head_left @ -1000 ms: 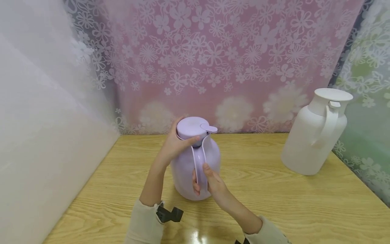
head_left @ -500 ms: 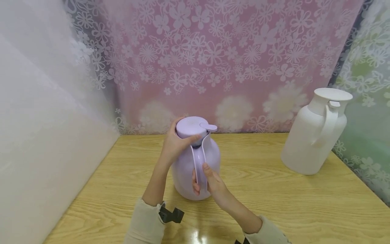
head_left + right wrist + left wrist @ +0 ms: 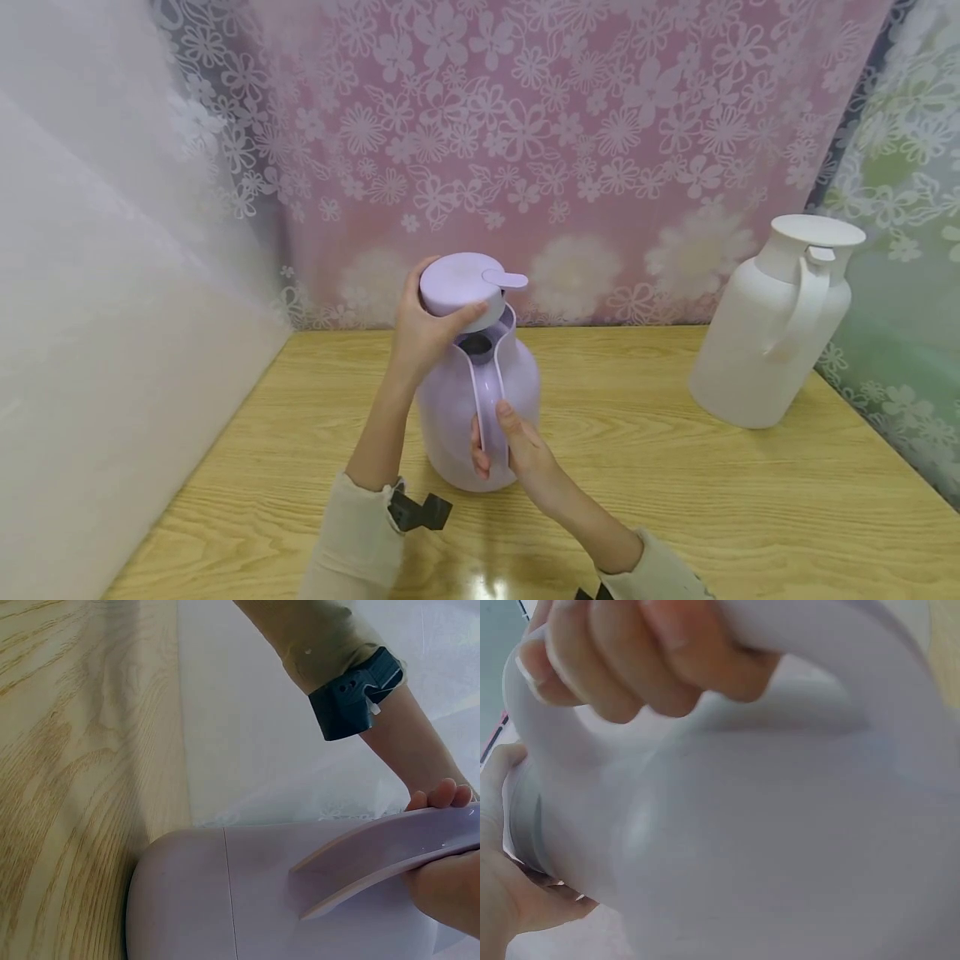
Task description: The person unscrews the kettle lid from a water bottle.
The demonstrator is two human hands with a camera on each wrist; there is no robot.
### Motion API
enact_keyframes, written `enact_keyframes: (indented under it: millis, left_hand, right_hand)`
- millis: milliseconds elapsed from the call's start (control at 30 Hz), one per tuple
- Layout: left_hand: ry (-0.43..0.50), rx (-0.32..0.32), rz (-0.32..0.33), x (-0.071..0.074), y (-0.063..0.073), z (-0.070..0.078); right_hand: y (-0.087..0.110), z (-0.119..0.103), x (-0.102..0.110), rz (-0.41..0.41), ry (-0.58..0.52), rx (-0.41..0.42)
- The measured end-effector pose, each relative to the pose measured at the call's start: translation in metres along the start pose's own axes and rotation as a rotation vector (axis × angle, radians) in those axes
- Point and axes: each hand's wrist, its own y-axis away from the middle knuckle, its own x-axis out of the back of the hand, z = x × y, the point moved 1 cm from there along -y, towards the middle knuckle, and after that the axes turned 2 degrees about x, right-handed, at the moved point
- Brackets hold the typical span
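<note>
A lilac thermos jug (image 3: 521,375) stands upright on the wooden table. My left hand (image 3: 420,337) grips its round lid (image 3: 459,283) from the left side, thumb along the near side. The lid is raised and tilted above the neck, and the dark mouth (image 3: 476,345) shows beneath it. Whether the lid still touches the rim at the back I cannot tell. My right hand (image 3: 534,467) holds the jug's handle (image 3: 490,396), fingers curled round it; these fingers (image 3: 622,652) also show in the left wrist view.
A white jug (image 3: 772,333) stands at the right of the table (image 3: 622,467). A pale wall (image 3: 127,292) runs along the left, and a pink flowered curtain (image 3: 570,150) hangs at the back. Each wrist wears a black camera mount (image 3: 418,510).
My left hand has lifted the lid up and slightly left, uncovering the dark mouth. The right hand keeps its grip on the handle, and the jug stays in place.
</note>
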Motion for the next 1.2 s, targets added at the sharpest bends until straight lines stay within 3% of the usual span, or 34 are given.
enact_keyframes:
  millis: [167,500,933,1200]
  left_hand:
    - [0.041,-0.046,0.017,0.005,-0.005,0.007]
    - [0.150,-0.062,0.035,0.021,-0.002,0.012]
    - [0.158,-0.046,0.118,0.055,0.012,0.013]
    - [0.137,0.011,0.159,0.071,0.021,0.006]
  right_hand:
    - [0.000,-0.001,0.000,0.003,0.005,0.000]
    - [0.000,-0.002,0.001,0.005,0.014,0.002]
    - [0.001,0.001,0.000,0.001,-0.001,0.011]
    - [0.000,0.001,0.000,0.003,-0.013,0.007]
